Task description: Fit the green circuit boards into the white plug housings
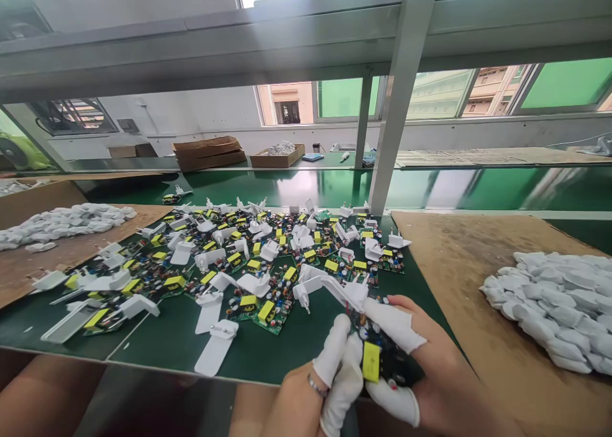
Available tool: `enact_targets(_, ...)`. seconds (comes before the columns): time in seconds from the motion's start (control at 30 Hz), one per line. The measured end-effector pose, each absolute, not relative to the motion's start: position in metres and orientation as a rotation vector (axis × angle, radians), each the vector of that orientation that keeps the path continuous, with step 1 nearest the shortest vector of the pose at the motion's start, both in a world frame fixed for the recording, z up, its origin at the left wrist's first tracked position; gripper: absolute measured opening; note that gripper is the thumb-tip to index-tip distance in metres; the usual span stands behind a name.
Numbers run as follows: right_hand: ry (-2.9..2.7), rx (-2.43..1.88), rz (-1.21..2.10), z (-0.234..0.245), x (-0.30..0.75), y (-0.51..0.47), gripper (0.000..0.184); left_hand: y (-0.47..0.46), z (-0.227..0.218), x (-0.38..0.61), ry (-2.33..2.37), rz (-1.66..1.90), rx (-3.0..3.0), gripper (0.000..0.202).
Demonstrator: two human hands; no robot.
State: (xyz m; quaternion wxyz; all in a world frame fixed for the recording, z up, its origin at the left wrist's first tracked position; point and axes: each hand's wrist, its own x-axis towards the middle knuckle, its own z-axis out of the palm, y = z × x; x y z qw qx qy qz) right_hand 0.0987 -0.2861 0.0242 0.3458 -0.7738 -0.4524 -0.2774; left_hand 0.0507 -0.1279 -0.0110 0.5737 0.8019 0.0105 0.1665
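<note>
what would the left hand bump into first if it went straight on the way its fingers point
Most likely the circuit board held in the right hand: the left hand points at its side, though depth is hard to judge.

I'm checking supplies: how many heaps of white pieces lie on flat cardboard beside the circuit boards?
2: a left heap and a right heap, either side of the circuit boards. Both reach the picture's edges, so others may hide beyond.

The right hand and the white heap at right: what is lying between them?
The head view shows only a strip of green table, then brown cardboard, between the right hand and the heap.
</note>
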Motion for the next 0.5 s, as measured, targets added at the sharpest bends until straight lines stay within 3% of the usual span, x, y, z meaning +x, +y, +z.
enact_targets(0.2,-1.218,-2.049,-0.694,0.03,0.091,-0.288,0.042,-0.115,0.033,0.045,-0.238,0.338,1.929,0.031)
enact_targets(0.5,-1.22,-2.01,-0.802,0.026,0.093,-0.279,0.045,-0.124,-0.024,0.053,0.299,0.369,1.644,0.011)
